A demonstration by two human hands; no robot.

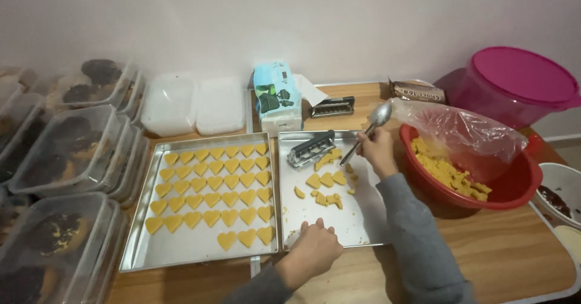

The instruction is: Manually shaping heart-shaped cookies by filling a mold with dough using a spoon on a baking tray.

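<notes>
My right hand holds a metal spoon upright over the right metal tray, beside the red bowl of yellow dough pieces. My left hand rests, fingers curled, on the near edge of that tray and holds nothing that shows. Loose dough hearts and scraps lie on the right tray next to a metal cutter. The left metal tray carries several rows of yellow heart-shaped dough pieces.
Clear plastic boxes of dark pastries are stacked at the left. White lidded boxes, a tissue pack and a second cutter stand behind. A pink lidded tub is at the back right; a white bowl sits at the right edge.
</notes>
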